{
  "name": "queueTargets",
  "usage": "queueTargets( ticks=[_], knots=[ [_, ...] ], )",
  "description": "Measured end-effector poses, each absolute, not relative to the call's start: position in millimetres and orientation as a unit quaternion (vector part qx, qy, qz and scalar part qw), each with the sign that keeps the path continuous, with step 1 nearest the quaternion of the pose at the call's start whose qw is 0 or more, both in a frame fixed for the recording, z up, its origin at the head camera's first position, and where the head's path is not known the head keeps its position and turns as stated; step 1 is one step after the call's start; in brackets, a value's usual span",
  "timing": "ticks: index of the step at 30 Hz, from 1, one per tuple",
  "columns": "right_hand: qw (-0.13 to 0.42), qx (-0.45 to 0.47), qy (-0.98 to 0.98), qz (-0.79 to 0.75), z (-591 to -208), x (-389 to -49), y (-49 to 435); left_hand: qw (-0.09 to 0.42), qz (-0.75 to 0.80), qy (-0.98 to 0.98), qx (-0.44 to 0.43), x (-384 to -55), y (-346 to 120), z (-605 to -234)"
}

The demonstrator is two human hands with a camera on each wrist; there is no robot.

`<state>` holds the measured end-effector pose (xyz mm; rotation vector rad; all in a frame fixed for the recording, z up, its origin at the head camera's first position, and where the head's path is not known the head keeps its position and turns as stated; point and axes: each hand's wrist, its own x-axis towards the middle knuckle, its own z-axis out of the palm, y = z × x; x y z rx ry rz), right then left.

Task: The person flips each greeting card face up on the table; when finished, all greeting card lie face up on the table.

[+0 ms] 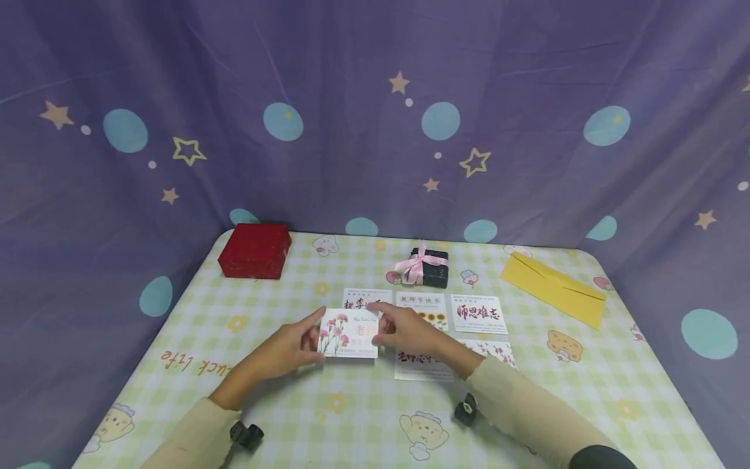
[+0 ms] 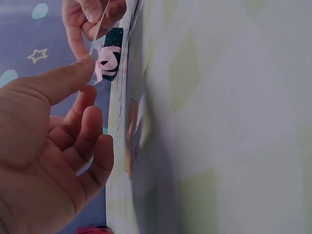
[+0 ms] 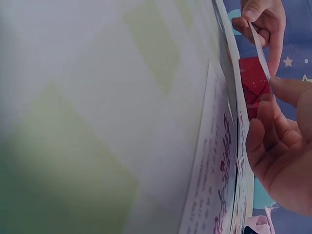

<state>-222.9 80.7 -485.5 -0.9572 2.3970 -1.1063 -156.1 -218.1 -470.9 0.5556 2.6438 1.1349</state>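
A white greeting card (image 1: 349,339) printed with pink flowers is held up over the table between both hands. My left hand (image 1: 293,344) pinches its left edge between thumb and fingers. At the right edge, my right hand (image 1: 404,329) pinches it likewise. From the wrist views the card (image 3: 260,51) appears edge-on as a thin sheet, raised off the cloth. Beneath and beside the right hand lie several printed cards in two rows, among them a sunflower card (image 1: 420,303), a card with red lettering (image 1: 479,314) and a partly covered card (image 1: 423,368).
A red box (image 1: 255,251) sits at the back left. Farther right stands a small dark box (image 1: 435,268) tied with a pink ribbon (image 1: 419,264). A yellow envelope (image 1: 553,288) lies at the right. The checked tablecloth (image 1: 328,430) reaches a purple curtain (image 1: 351,65) behind.
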Motion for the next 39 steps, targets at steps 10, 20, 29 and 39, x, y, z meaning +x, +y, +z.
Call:
queueTargets(
  ticks=[10,20,29,39],
  knots=[
    [0.170,-0.339,0.862,-0.336,-483.5,-213.5,85.5,0.153,0.367,0.894,0.206,-158.6,-211.0,-477.4],
    [0.189,-0.330,0.867,-0.322,-486.0,-212.2,94.2,0.143,0.340,0.902,0.223,-158.9,-204.7,-479.5],
    [0.209,-0.328,0.860,-0.330,-483.6,-212.4,102.2,0.139,0.325,0.899,0.258,-160.1,-200.5,-480.6],
    [0.228,-0.341,0.856,-0.315,-487.7,-214.2,105.0,0.174,0.289,0.898,0.283,-163.5,-197.7,-477.3]
  ],
)
